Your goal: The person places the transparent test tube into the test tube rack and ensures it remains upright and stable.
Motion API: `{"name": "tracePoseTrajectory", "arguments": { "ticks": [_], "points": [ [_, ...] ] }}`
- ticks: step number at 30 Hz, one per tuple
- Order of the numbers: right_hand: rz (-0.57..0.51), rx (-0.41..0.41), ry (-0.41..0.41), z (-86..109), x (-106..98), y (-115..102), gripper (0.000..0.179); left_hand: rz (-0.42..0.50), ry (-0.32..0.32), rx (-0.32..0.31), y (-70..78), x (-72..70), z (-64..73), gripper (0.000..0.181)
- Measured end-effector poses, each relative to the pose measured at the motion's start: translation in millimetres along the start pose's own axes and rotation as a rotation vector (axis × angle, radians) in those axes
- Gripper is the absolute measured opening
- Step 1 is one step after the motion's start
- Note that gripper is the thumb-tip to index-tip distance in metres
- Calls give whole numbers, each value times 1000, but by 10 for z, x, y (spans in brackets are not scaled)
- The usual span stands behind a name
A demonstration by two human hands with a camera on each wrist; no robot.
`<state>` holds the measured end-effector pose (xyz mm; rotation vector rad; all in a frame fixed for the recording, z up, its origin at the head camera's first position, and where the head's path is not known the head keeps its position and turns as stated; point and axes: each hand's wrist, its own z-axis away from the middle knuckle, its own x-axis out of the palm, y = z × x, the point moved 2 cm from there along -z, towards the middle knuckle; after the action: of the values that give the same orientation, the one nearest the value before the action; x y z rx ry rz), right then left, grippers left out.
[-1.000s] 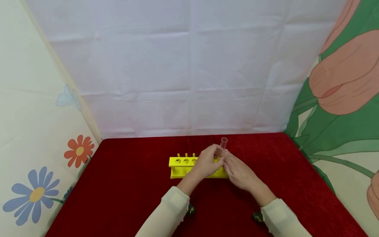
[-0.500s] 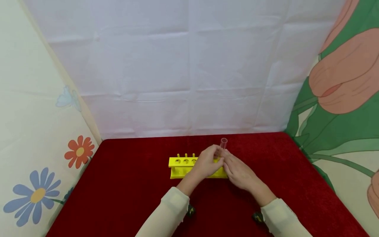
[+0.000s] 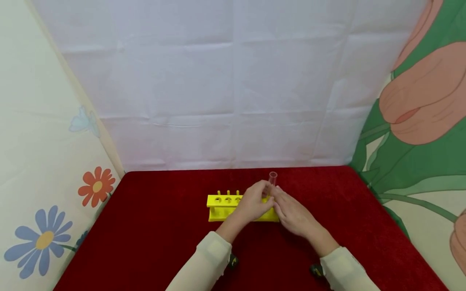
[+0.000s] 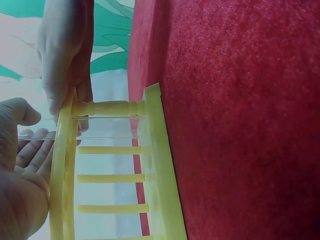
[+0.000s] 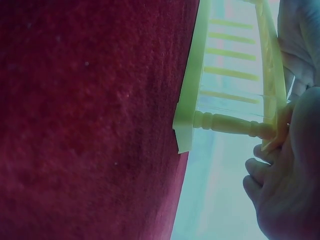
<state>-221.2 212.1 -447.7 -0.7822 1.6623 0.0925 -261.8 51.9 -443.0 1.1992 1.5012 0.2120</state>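
Observation:
A yellow test tube rack stands upright on the red cloth, its holes visible along the left part of the top plate. At its right end a clear test tube passes down through the top plate; in the left wrist view the lower part of the tube reaches the base, beside the end post. My left hand curls thumb and fingers round the tube above the plate. My right hand grips the rack's right end, thumb in front and fingers behind the top plate. The hands hide much of the rack's right half.
Yellow pegs rise along the rack's back. Red cloth covers the table, whose far edge meets a white hanging sheet. Flower-printed panels flank both sides. Dark wrist devices sit under the sleeves.
The head view has tilted slightly. The tube's upper end sits a touch further left; both hands keep nearly the same hold on tube and rack.

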Motion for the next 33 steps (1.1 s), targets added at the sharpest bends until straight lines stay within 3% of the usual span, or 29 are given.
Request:
{"name": "tracePoseTrajectory", "arguments": {
  "ticks": [14, 25, 29, 33],
  "points": [
    [13, -21, 13, -46, 16, 5, 49, 16, -35, -42, -31, -26, -20, 34],
    [-4, 32, -24, -81, -10, 41, 50, 11, -60, -22, -25, -65, -61, 39],
    [28, 29, -25, -78, -37, 26, 52, -71, -121, -24, -22, -139, -39, 52],
    [56, 44, -17, -44, -110, 30, 54, -217, -247, -41, -19, -314, 39, 73]
  ]
}}
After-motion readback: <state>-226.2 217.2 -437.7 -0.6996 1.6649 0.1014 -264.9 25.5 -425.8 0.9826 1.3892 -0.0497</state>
